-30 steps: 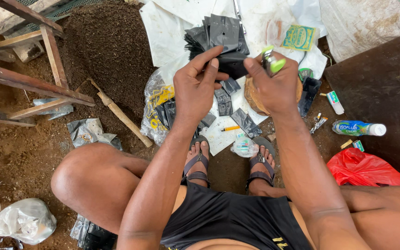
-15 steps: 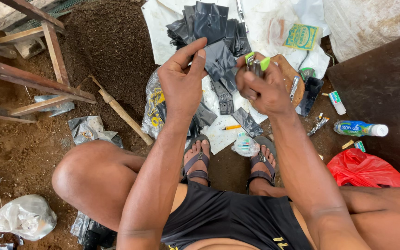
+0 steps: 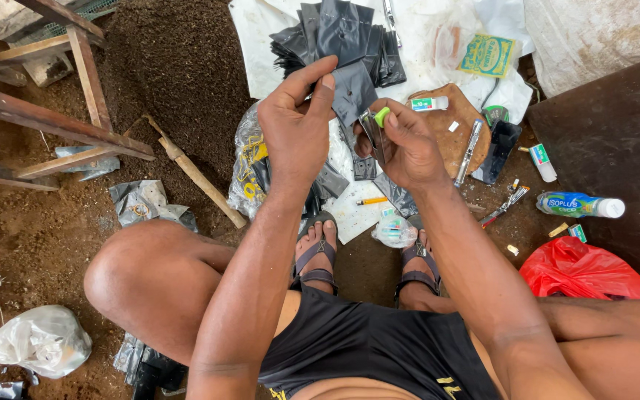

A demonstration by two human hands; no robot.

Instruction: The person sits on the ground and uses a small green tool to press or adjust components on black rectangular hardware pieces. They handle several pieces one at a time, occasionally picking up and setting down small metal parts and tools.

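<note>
Left hand (image 3: pixel 294 122) pinches a black plastic bag (image 3: pixel 351 92), right hand (image 3: pixel 401 144) grips a green-tipped tool (image 3: pixel 376 126); more bags (image 3: pixel 335 33) piled beyond the fingers.

A red plastic bag (image 3: pixel 583 270) lies near a plastic bottle (image 3: pixel 578 204).

Squatting low, you raise both forearms between your knees. Your left hand (image 3: pixel 294 126) curls its fingers, thumb extended toward the right. Your right hand (image 3: pixel 401 144) is closed in a pinch, knuckles facing up.
</note>
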